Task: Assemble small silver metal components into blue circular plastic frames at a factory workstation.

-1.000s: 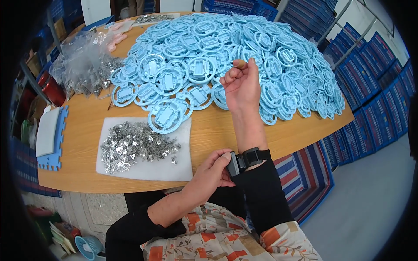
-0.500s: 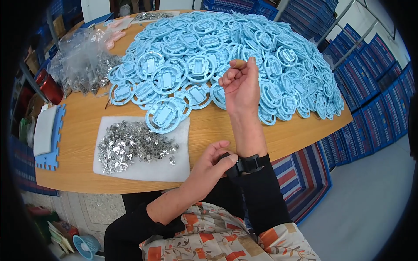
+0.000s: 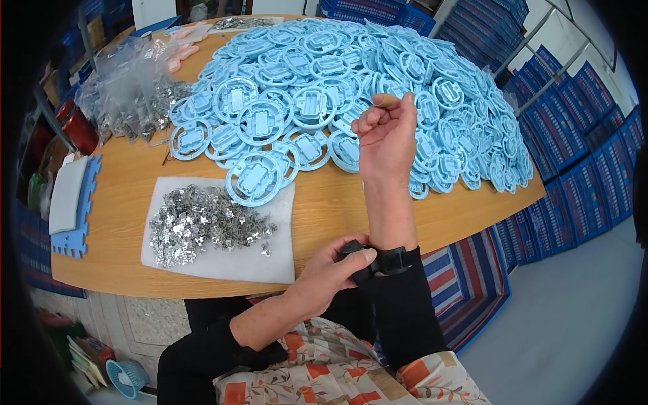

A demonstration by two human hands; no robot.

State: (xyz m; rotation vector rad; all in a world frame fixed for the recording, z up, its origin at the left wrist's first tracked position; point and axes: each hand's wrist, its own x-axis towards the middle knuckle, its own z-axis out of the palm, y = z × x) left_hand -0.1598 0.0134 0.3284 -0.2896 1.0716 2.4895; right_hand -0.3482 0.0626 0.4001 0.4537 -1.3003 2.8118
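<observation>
My left hand (image 3: 331, 273) is closed around a black box-shaped device (image 3: 358, 255) on a black wrist strap (image 3: 398, 259). The strap circles my right wrist over a black sleeve. Raised palm-up in front of the pile, my right hand (image 3: 388, 145) has loosely curled fingers and an upright thumb; its palm holds nothing. A tan wrap covers one of its fingertips. Behind it lies a big heap of light-blue round plastic parts (image 3: 260, 123). Small shiny metal pieces (image 3: 202, 226) are piled on a white foam sheet (image 3: 283, 264) left of my hands.
Clear plastic bags (image 3: 128, 81) with metal pieces sit at the table's (image 3: 121, 202) far left, near a red canister (image 3: 77, 128). White foam and a blue puzzle mat (image 3: 73, 233) lie at the left edge. Stacked blue crates (image 3: 560, 128) stand right; a striped bag (image 3: 466, 283) is below.
My right hand and wrist have shifted slightly right. My left hand has moved along with them, its fingers now closed further around the black device.
</observation>
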